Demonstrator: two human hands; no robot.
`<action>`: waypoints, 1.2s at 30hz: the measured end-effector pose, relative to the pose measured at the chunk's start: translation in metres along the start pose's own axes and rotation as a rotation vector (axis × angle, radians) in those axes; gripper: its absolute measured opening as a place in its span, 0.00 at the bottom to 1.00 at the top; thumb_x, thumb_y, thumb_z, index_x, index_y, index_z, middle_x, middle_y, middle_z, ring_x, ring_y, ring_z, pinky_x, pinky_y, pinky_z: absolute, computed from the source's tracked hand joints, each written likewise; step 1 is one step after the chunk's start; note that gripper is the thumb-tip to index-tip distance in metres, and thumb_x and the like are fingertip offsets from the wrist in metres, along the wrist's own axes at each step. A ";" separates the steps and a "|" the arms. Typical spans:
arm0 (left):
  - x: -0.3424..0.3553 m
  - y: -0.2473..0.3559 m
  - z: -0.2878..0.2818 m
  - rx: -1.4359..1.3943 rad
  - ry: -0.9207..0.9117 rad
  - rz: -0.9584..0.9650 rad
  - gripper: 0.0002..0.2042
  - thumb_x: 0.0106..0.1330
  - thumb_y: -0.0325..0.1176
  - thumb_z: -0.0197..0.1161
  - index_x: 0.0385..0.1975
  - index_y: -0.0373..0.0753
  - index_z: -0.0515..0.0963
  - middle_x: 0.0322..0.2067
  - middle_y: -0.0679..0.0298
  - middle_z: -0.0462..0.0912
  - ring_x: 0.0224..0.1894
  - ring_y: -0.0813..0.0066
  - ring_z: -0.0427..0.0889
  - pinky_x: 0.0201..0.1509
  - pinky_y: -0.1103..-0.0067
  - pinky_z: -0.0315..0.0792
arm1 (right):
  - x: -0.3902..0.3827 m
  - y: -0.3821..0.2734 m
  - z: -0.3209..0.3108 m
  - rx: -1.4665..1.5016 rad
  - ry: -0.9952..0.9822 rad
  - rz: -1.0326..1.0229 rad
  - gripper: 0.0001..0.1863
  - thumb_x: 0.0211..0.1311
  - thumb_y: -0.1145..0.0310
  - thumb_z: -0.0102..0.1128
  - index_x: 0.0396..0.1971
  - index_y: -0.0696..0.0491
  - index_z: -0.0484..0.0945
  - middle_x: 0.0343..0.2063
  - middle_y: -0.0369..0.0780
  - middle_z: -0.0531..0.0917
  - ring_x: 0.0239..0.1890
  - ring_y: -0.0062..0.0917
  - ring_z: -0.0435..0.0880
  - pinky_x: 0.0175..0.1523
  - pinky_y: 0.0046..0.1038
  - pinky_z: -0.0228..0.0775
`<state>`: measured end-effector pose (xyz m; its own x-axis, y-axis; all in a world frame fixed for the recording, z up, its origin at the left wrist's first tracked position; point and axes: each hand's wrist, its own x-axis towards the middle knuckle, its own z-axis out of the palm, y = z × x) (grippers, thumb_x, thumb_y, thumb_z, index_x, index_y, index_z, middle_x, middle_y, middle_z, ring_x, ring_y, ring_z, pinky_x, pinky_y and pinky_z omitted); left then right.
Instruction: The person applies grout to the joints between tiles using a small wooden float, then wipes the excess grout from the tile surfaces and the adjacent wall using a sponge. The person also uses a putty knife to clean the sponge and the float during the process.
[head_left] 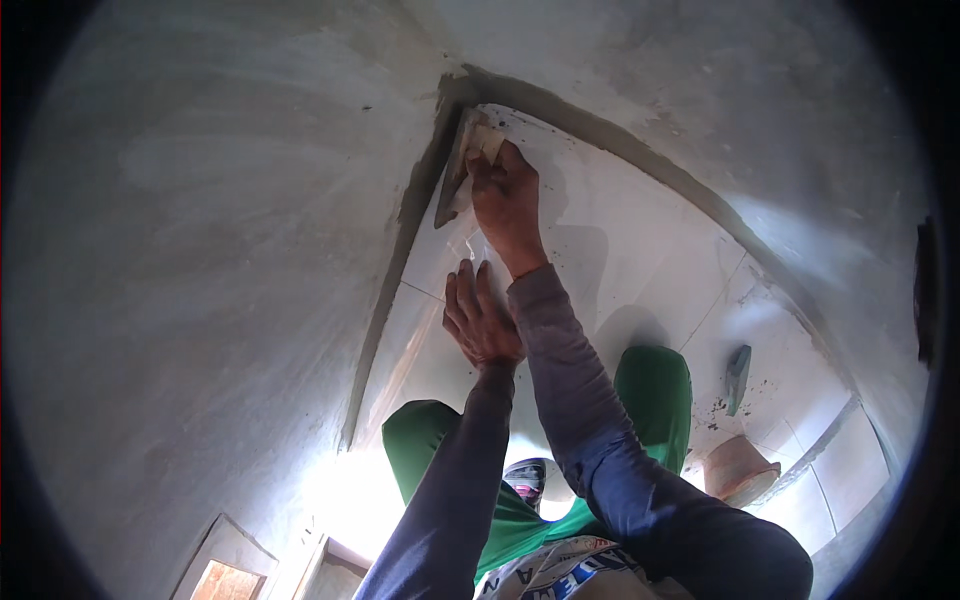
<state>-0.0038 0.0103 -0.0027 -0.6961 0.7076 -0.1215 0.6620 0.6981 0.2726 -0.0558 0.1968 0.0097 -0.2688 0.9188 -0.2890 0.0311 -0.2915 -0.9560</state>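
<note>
My right hand [508, 205] is closed round the pale handle of a plastering trowel [447, 203]. The trowel's flat blade stands edge-on at the foot of the left wall, near the corner, beside a dark grey mortar strip [400, 232]. Below and slightly left of it, my left hand [482, 318] rests on the light floor tiles [640, 225] with its fingers stretched out, holding nothing. A few white marks show on the tile just beyond the left fingertips.
Plastered walls rise at left [230, 230] and right [800, 120], with grey mortar along the right wall's foot too. To the right lie a long grey-green object [738, 380], scattered crumbs and a tan tub [738, 470]. My green-clad knees [652, 395] are close behind my hands.
</note>
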 end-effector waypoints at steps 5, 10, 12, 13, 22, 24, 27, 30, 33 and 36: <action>0.000 0.005 -0.003 0.090 0.045 0.000 0.33 0.68 0.49 0.61 0.73 0.54 0.64 0.75 0.68 0.60 0.77 0.60 0.57 0.75 0.59 0.57 | 0.011 -0.005 -0.001 -0.001 -0.004 -0.029 0.08 0.74 0.70 0.61 0.41 0.59 0.83 0.27 0.31 0.82 0.30 0.12 0.72 0.36 0.23 0.66; -0.001 0.002 -0.004 0.098 0.054 0.011 0.32 0.70 0.50 0.60 0.73 0.53 0.64 0.74 0.67 0.61 0.77 0.58 0.58 0.75 0.58 0.58 | 0.015 -0.013 0.005 -0.039 0.016 0.016 0.08 0.72 0.71 0.61 0.40 0.59 0.84 0.26 0.30 0.81 0.29 0.12 0.70 0.36 0.23 0.65; -0.001 0.002 -0.002 0.057 0.026 0.006 0.30 0.72 0.52 0.54 0.73 0.50 0.66 0.75 0.63 0.61 0.77 0.54 0.58 0.74 0.54 0.56 | 0.016 -0.017 0.005 -0.013 0.033 0.000 0.07 0.72 0.71 0.62 0.40 0.59 0.84 0.26 0.30 0.81 0.29 0.12 0.70 0.36 0.23 0.65; -0.001 0.002 -0.001 0.015 0.005 0.000 0.29 0.75 0.53 0.48 0.73 0.47 0.67 0.76 0.59 0.61 0.77 0.50 0.57 0.74 0.50 0.54 | 0.016 -0.019 0.006 0.014 0.047 -0.020 0.07 0.71 0.71 0.62 0.39 0.59 0.84 0.25 0.30 0.80 0.29 0.12 0.70 0.36 0.23 0.65; -0.003 -0.001 0.000 0.023 0.005 -0.012 0.30 0.72 0.52 0.55 0.72 0.49 0.66 0.76 0.63 0.60 0.77 0.51 0.57 0.74 0.51 0.56 | 0.004 -0.037 0.001 0.005 -0.023 0.112 0.08 0.71 0.71 0.64 0.43 0.58 0.86 0.28 0.33 0.83 0.30 0.14 0.73 0.36 0.24 0.67; -0.005 -0.008 0.009 0.041 0.015 -0.006 0.30 0.71 0.50 0.57 0.73 0.51 0.65 0.76 0.64 0.59 0.78 0.53 0.56 0.74 0.52 0.57 | -0.012 -0.038 0.012 0.060 0.030 0.034 0.08 0.71 0.71 0.64 0.44 0.57 0.86 0.28 0.33 0.84 0.30 0.13 0.74 0.35 0.23 0.68; -0.007 -0.012 0.015 0.035 0.032 -0.007 0.32 0.69 0.47 0.62 0.73 0.55 0.64 0.76 0.67 0.58 0.78 0.55 0.56 0.74 0.53 0.57 | -0.021 -0.026 0.017 0.107 0.114 -0.043 0.10 0.71 0.71 0.64 0.47 0.57 0.86 0.28 0.32 0.86 0.29 0.13 0.76 0.34 0.23 0.67; -0.006 -0.008 0.013 0.027 0.034 -0.013 0.33 0.68 0.45 0.63 0.74 0.57 0.63 0.77 0.68 0.58 0.79 0.56 0.55 0.74 0.54 0.57 | -0.022 -0.014 0.013 0.082 0.143 -0.005 0.10 0.71 0.71 0.63 0.47 0.58 0.86 0.26 0.31 0.85 0.27 0.12 0.75 0.32 0.22 0.66; -0.004 -0.010 0.011 0.075 0.021 -0.008 0.33 0.67 0.46 0.63 0.74 0.57 0.63 0.77 0.68 0.57 0.79 0.56 0.55 0.75 0.54 0.57 | -0.010 -0.013 0.009 0.039 0.126 0.013 0.09 0.72 0.71 0.63 0.44 0.58 0.86 0.23 0.30 0.83 0.26 0.11 0.72 0.32 0.22 0.65; -0.004 -0.005 0.008 0.061 0.028 -0.003 0.34 0.68 0.47 0.62 0.74 0.56 0.63 0.77 0.68 0.58 0.79 0.56 0.55 0.75 0.54 0.56 | 0.001 -0.012 0.010 0.024 0.119 -0.026 0.08 0.71 0.71 0.62 0.42 0.59 0.86 0.22 0.29 0.80 0.25 0.11 0.69 0.31 0.22 0.63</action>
<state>-0.0023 0.0046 -0.0114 -0.7047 0.7031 -0.0955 0.6753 0.7058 0.2140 -0.0657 0.1986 0.0218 -0.1534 0.9508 -0.2692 0.0023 -0.2721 -0.9623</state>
